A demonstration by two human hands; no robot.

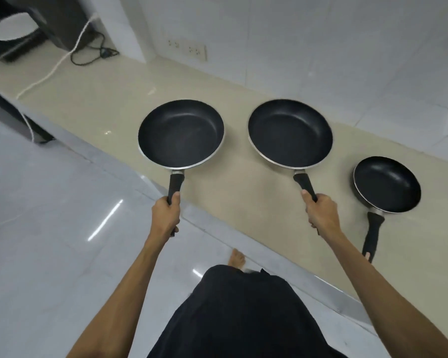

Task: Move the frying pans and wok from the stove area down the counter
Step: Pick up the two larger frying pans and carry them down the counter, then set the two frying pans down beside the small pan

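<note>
1. Head view: left hand (pixel 166 214) has its grip closed round the black handle of the left frying pan (pixel 180 134); right hand (pixel 321 215) has its grip closed round the handle of the right frying pan (pixel 290 133).
2. Both pans sit level over the beige desk (pixel 101 99); whether they rest on it or hover just above, I cannot tell.
3. Small frying pan (pixel 387 184) lies on the desk to the right, nobody holding it, handle pointing toward the desk's front edge.
4. No wok in view.
5. Handling, my guess: stiff metal pans with a slick dark coating, light enough for one hand each, front-heavy. Take hold at the handle, far end, as both hands do.
6. Pose: both arms stretched forward, near straight, wrists level, thumbs on top of the handles.
7. Back left: a black appliance (pixel 16 32) and a white cable (pixel 62 58) on the desk, well apart from the pans.
</note>
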